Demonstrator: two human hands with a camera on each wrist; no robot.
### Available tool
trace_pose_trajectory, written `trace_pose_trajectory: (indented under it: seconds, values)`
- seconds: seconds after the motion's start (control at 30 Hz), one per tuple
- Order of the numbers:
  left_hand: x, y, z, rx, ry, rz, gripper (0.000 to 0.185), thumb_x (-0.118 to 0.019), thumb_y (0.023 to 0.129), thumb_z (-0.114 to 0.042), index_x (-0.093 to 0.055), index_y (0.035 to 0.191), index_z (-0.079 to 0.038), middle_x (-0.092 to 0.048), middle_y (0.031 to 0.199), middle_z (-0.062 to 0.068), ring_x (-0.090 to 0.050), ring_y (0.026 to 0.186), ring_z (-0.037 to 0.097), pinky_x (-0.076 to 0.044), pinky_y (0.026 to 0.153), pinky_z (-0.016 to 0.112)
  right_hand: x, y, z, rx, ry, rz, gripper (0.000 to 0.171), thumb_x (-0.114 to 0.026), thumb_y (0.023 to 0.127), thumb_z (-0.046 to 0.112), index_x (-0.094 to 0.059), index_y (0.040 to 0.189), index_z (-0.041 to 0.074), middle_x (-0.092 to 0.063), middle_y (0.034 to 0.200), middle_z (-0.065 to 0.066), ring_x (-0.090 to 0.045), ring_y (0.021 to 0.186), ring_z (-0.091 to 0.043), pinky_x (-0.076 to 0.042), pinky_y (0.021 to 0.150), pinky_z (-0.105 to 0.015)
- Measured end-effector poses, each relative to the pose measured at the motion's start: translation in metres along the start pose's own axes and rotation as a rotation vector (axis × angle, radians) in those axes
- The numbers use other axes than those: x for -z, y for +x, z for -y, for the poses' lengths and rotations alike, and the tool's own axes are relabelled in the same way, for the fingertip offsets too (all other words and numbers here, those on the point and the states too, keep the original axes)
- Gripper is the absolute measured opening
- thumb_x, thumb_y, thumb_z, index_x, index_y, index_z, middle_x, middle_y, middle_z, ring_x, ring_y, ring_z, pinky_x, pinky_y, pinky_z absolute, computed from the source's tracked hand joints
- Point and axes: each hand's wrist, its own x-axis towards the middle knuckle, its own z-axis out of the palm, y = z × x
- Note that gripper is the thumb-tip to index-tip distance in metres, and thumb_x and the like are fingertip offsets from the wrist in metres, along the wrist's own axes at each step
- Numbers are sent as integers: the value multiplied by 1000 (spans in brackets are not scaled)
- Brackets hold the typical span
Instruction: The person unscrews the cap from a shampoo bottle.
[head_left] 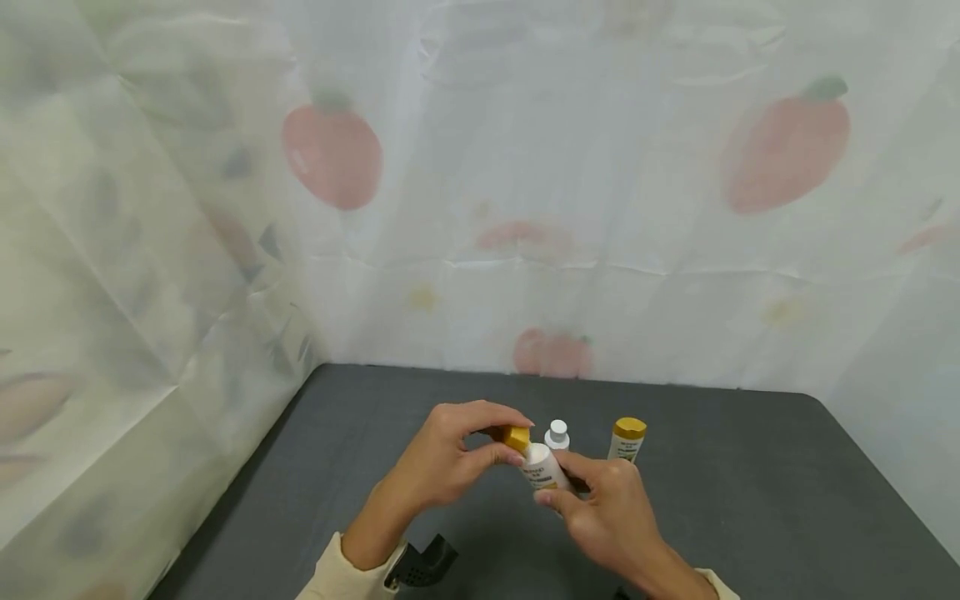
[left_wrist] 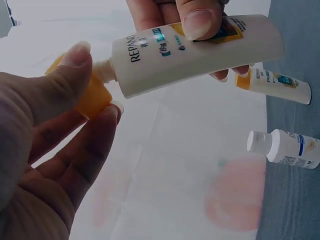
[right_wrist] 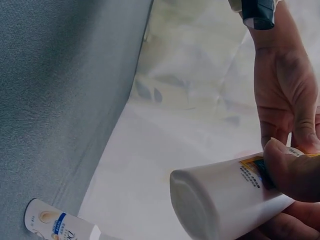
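Right hand grips the white bottle; left hand pinches its gold cap, apparently loosened, not yet clear of the neck. Two other bottles, one white-capped and one gold-capped, stand capped just behind it.

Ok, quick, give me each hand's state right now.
Left hand: pinches the gold cap on the bottle.
Right hand: grips the bottle's body.
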Motion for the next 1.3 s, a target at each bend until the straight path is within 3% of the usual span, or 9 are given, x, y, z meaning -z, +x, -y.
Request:
trace_pose_trajectory:
  seconds: [0.13, 0.33, 0.4, 0.63, 0.87, 1.0, 1.13, 1.3]
  values:
    - [0, -2, 3, 36, -35, -38, 30, -81, 90, -13, -74, 119, -12, -77, 111, 6, -76, 96, 10, -64, 84, 27, -3, 0, -1, -22, 18, -8, 33, -91, 77, 16, -81, 109, 15, -82, 93, 0, -78, 79, -8, -59, 65, -17]
    - [0, -5, 13, -52, -55, -104, 36, -79, 90, -5, -74, 126, -6, -77, 117, 14, -77, 101, 18, -65, 84, 32, -6, 0, -4, -1, 78, -17, 33, -90, 79, 14, -81, 110, 12, -82, 95, -3, -79, 81, -10, -61, 66, -19]
    - [0, -6, 16, -52, -75, -129, 35, -80, 89, -4, -75, 123, -6, -78, 115, 14, -77, 100, 18, -66, 84, 33, -8, 1, -4, -4, 106, -30, 34, -91, 78, 13, -81, 110, 12, -82, 95, -4, -79, 82, -11, -62, 67, -20]
    - [0, -12, 21, 111, -231, -184, 26, -79, 90, -3, -75, 116, -3, -78, 109, 18, -78, 91, 16, -66, 77, 32, -16, 1, -5, -36, 184, -71, 35, -91, 77, 9, -81, 110, 12, -83, 95, -4, -79, 82, -11, -62, 69, -19]
    - [1, -20, 32, 133, -324, -223, 27, -81, 85, 5, -74, 111, 4, -75, 112, 28, -78, 95, 12, -66, 79, 31, -21, 4, -7, -32, 280, -62, 34, -90, 77, 6, -81, 110, 9, -82, 94, -9, -80, 80, -17, -62, 68, -20]
    - [3, -24, 37, 165, -351, -237, 25, -84, 82, 5, -76, 106, 5, -75, 111, 29, -78, 95, 12, -66, 81, 33, -24, 6, -5, -100, 339, -21, 32, -90, 79, 8, -82, 110, 8, -82, 97, -11, -81, 84, -20, -63, 70, -24]
    - [6, -28, 41, 252, -366, -253, 23, -86, 82, 2, -75, 102, 2, -75, 114, 27, -78, 95, 13, -66, 83, 31, -26, 8, -2, -171, 373, -1, 33, -91, 77, 10, -82, 109, 8, -82, 99, -12, -80, 88, -18, -62, 73, -23]
    - [10, -34, 45, 349, -336, -267, 30, -86, 84, -4, -76, 113, -2, -76, 115, 22, -77, 95, 12, -64, 84, 27, -32, 12, -1, -254, 396, -9, 31, -92, 74, 6, -83, 104, 10, -82, 96, -11, -79, 87, -15, -62, 74, -22]
